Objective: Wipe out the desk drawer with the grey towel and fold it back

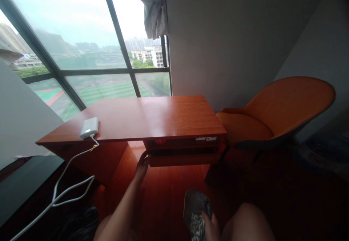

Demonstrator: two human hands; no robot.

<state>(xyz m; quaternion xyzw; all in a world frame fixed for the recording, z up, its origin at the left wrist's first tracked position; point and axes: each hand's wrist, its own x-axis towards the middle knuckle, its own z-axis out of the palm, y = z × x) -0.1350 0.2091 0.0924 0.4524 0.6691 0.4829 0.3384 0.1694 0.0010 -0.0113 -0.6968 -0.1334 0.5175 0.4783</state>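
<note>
My left hand (143, 164) reaches to the left front corner of a drawer (185, 159) under the reddish wooden desk (163, 119). Its fingertips touch the drawer's edge, and they look bent round it. A dark grey cloth item with a pale pattern (195, 208) hangs at the lower middle of the view, with my right hand (210, 226) closed on its right side. Above the drawer, an open shelf holds a red object (160, 140) and white-labelled items (205, 138), partly hidden by the desktop.
A white device (89, 127) with a white cable (56, 190) lies on the desk's left part. An orange chair (289, 106) stands at the right. Windows (81, 26) rise behind the desk. A dark flat surface (27, 190) is at the lower left.
</note>
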